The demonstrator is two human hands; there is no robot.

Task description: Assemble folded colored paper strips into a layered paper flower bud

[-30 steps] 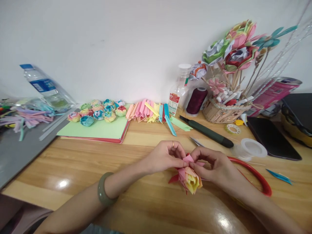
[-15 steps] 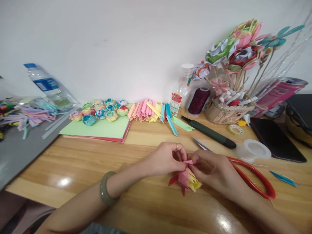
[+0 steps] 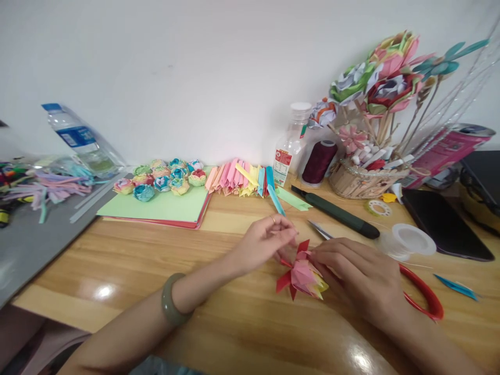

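Note:
A paper flower [image 3: 303, 277], pink and yellow with red pieces sticking out on its left side and top, is held above the wooden table. My right hand [image 3: 361, 276] grips it from the right with bent fingers. My left hand [image 3: 269, 239], with a ring on one finger, is just to its upper left, thumb and fingers bent together; whether a thread or a small piece is between them is too small to tell. Red-handled scissors [image 3: 424, 294] lie partly under my right hand.
Behind are small paper flowers on green paper [image 3: 156, 207], folded paper strips [image 3: 234, 178], a clear bottle [image 3: 287, 151], a dark thread spool [image 3: 319, 162] and a flower basket [image 3: 363, 179]. To the right lie a green cutter [image 3: 339, 213], a clear spool [image 3: 410, 240] and a phone [image 3: 445, 224].
My left hand has moved up and slightly left, off the flower. My right hand has turned over more, and the flower has tilted so its red pieces show more.

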